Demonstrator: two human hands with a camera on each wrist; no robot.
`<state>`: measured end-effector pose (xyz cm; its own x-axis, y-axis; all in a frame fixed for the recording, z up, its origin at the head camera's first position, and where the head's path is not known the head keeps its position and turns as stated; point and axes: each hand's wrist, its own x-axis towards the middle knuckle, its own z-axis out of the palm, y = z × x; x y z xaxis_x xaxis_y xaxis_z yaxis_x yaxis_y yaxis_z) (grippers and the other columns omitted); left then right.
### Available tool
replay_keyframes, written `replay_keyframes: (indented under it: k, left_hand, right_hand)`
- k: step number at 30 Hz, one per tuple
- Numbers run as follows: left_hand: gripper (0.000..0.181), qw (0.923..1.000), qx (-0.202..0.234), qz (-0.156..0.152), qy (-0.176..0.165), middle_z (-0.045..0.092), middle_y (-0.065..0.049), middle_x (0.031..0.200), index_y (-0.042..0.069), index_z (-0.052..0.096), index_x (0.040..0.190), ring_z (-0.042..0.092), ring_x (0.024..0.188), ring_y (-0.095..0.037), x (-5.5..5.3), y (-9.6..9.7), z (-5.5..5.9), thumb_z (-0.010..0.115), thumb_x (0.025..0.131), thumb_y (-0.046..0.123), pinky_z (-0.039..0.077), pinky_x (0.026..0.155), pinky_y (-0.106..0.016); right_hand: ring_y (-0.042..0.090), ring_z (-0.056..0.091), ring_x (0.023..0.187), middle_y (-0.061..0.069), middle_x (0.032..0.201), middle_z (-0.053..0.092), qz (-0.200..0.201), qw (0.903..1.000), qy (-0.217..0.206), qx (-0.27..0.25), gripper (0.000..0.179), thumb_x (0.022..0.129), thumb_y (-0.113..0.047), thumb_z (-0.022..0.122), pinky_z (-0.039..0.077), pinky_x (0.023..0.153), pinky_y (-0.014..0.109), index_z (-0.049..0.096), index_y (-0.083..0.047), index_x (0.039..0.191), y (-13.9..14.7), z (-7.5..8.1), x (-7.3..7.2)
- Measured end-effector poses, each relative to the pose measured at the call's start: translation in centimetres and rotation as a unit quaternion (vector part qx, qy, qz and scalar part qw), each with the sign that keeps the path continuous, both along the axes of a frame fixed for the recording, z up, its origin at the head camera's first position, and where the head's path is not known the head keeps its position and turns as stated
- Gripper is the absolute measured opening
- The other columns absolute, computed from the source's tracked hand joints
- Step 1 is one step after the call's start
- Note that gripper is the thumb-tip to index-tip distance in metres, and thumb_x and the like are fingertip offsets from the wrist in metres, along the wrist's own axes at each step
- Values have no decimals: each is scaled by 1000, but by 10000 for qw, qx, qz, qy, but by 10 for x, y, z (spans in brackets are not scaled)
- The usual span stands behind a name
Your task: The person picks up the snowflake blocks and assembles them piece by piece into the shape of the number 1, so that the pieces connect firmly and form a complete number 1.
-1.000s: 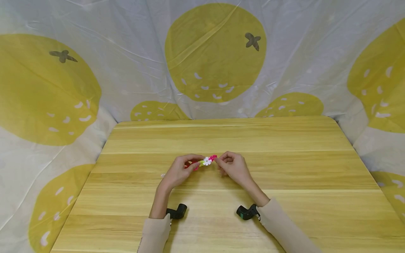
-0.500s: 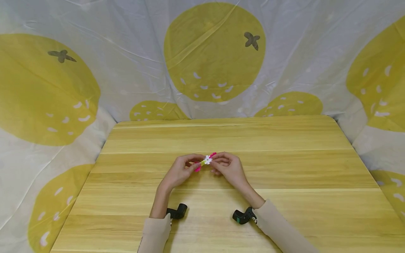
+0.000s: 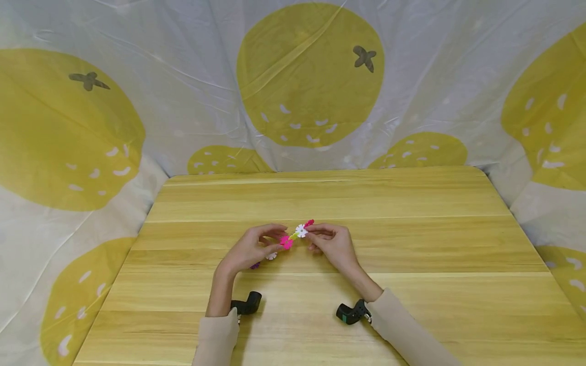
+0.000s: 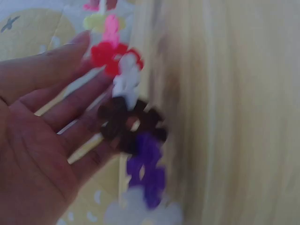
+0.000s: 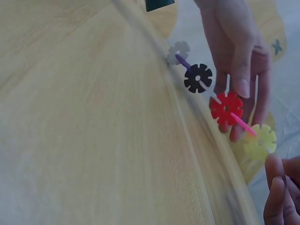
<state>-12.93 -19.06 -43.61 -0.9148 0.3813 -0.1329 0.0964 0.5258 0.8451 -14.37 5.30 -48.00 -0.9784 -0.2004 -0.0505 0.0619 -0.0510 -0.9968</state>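
A chain of interlocking snowflake discs hangs between my hands. In the head view my right hand (image 3: 336, 246) pinches it beside a white disc (image 3: 300, 231), with a red disc (image 3: 309, 222) beyond the fingertips. My left hand (image 3: 249, 249) is around the other stretch, near a pink disc (image 3: 286, 242), its fingers loosely spread. The left wrist view has that palm behind a red disc (image 4: 102, 55), a dark brown disc (image 4: 111, 123) and a purple disc (image 4: 155, 176). From the right wrist, a yellow disc (image 5: 262, 140) sits right at the right fingertips (image 5: 275, 180).
Both hands are above a wooden table (image 3: 412, 203). Black wrist cameras (image 3: 352, 311) sit under each forearm. A white cloth (image 3: 197, 91) printed with yellow fruit surrounds the table's back and sides.
My right hand moved left along the chain and took hold at the white disc. My left hand then loosened and drew back leftward, so the chain's white and purple left end shows.
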Motion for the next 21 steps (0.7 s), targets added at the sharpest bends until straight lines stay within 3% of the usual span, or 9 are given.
replay_keyframes:
  k: [4, 12, 21]
  left_hand:
    - [43, 9995, -286, -4, -138, 73, -13, 126, 1, 65, 134, 66, 117, -31, 4, -16, 5, 76, 93, 6, 54, 100, -48]
    - [30, 9989, -338, -299, -133, 75, -16, 106, 0, 73, 121, 67, 95, -22, 3, -27, 2, 75, 91, -2, 56, 76, -24]
    - [32, 9997, -101, -166, -113, 77, -12, 106, 6, 73, 123, 71, 96, -22, 3, -23, 3, 76, 92, 3, 58, 75, -25]
  right_hand:
    - [16, 72, 61, 33, 104, 74, -70, 10000, -3, -10, 19, 92, -1, 76, 60, 58, 27, 77, 6, 109, -1, 0, 0]
    - [17, 71, 61, 31, 103, 75, -195, 9998, -20, 76, 19, 92, -4, 77, 58, 57, 26, 78, 3, 109, 1, 0, -1]
    - [14, 70, 58, 32, 102, 75, -451, 9990, 6, -10, 19, 91, -4, 78, 59, 56, 28, 78, 4, 108, 6, 0, -7]
